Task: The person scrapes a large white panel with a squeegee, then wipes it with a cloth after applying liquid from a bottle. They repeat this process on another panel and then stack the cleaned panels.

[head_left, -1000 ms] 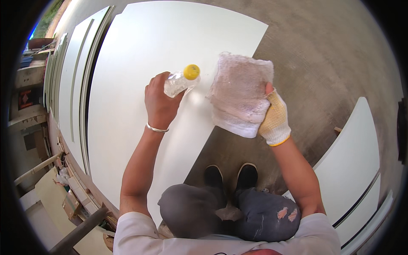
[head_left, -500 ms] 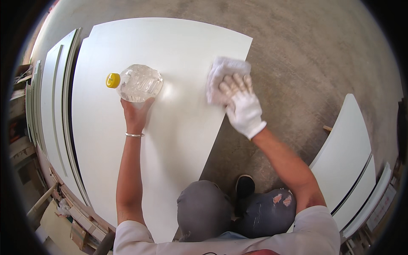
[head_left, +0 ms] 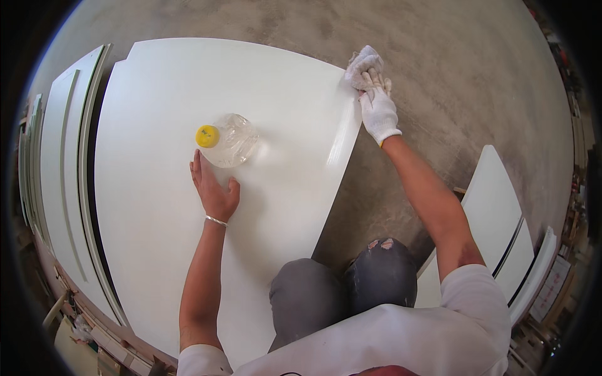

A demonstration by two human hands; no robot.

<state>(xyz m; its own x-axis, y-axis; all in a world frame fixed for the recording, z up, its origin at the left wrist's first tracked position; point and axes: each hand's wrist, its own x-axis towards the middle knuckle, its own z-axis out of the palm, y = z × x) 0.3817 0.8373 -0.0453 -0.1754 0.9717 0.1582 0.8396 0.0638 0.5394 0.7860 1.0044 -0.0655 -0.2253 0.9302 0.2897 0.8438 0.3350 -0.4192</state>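
Note:
A clear plastic bottle [head_left: 233,143] with a yellow cap stands on a large white panel [head_left: 150,207]. Just on the near side of it is my bare left hand [head_left: 215,191], its fingers stretched and the thumb apart, with nothing in it. Out at the panel's far right corner, my right hand [head_left: 380,114], in a white knit glove, grips a crumpled white cloth [head_left: 365,64] against the edge. Part of the cloth hangs past that corner.
More white panels [head_left: 59,150] lie along the left side. Other white boards [head_left: 492,194] are low at the right. Concrete floor [head_left: 433,81] runs beyond the panel, and my knees [head_left: 310,294] are close to its near right edge.
My left hand has let go of the bottle, which now stands further right and nearer on the panel. My right hand has carried the cloth out to the far right corner.

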